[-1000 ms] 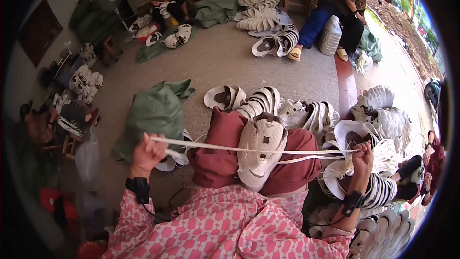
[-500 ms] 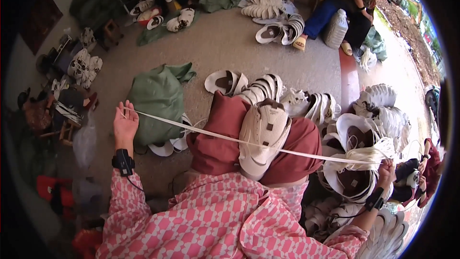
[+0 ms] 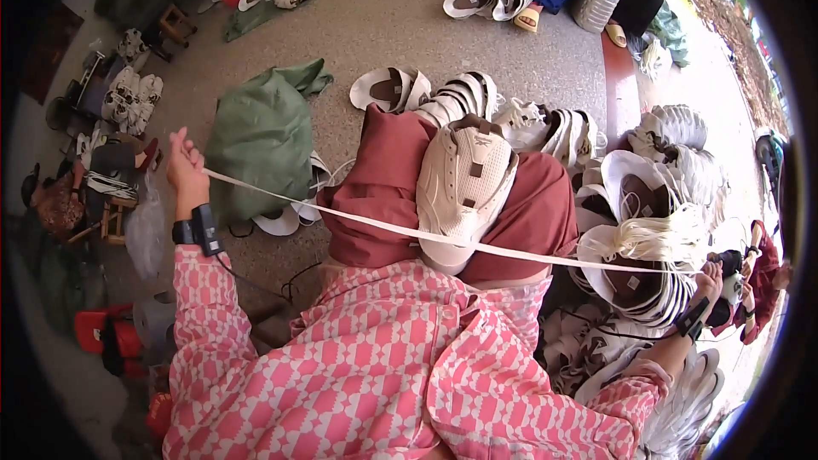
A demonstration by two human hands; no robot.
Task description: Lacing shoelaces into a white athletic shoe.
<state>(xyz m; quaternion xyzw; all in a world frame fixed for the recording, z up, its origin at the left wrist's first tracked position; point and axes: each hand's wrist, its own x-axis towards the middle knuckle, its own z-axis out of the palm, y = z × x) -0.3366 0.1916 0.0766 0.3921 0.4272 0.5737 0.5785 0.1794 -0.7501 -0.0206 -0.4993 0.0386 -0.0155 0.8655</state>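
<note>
So we've got a white lace [image 3: 528, 254] stretched straight between our hands, running crosswise past the toe of the cream shoe upper [image 3: 460, 192] that sits in our lap between the maroon trouser legs [image 3: 379, 179]. The shoe's long axis points away from us, toe at our end, so the two cross at a steep angle. Can't tell if they're touching. Left hand [image 3: 186, 172] is out by a green sack [image 3: 260, 140], right hand [image 3: 707, 283] lower down beside some stacked uppers [image 3: 626, 285] and a bundle of laces [image 3: 660, 234]; neither's clearly nearer the shoe. Left grip is narrow, fingers curled round the lace; right grip looks pinched on its other end. Markings: one small dark mark up by the shoe's collar, dark squares below it, plus a tiny pale tag inside the stacked uppers that we can't read.
</note>
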